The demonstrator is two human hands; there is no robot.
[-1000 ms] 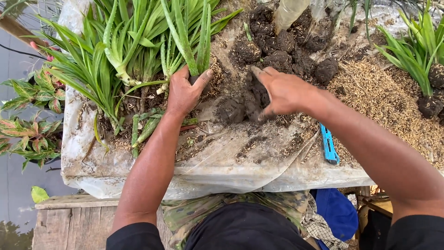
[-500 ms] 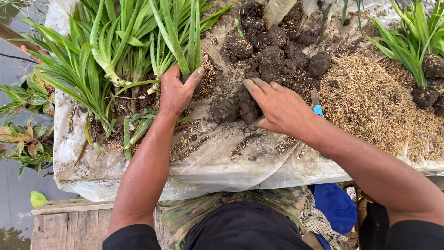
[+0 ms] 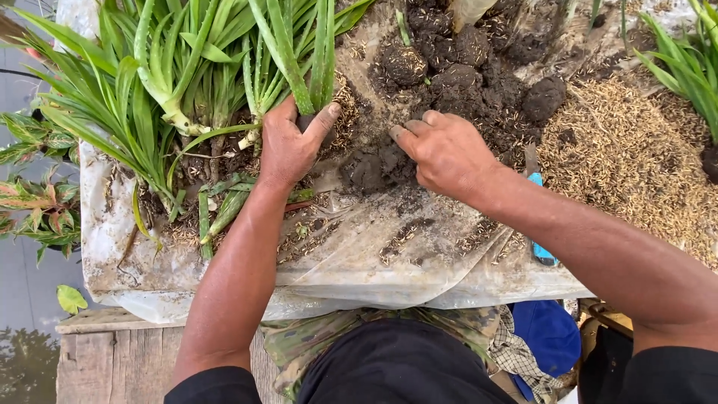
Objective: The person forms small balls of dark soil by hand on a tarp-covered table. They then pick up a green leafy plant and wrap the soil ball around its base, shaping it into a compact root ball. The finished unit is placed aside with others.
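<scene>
My left hand [image 3: 290, 147] grips the base of a green aloe-like plant [image 3: 299, 52] at the edge of a bunch of long-leaved plants [image 3: 161, 82]. To its right my right hand [image 3: 441, 150] lies palm down on dark wet soil [image 3: 374, 166], fingers curled into the clump. More dark soil lumps [image 3: 464, 56] are piled just beyond both hands. Everything rests on a dirty white plastic sheet [image 3: 359, 262] spread over a bench.
A heap of tan rice husks [image 3: 628, 161] lies at the right. A blue-handled tool [image 3: 540, 251] pokes out under my right forearm. More green plants [image 3: 692, 63] stand at the far right. Potted foliage [image 3: 34, 202] and a wooden plank [image 3: 112, 352] are at the left.
My left hand has shut around the plant base. My right hand has slid left and down onto the small soil clump. The view has shifted a little.
</scene>
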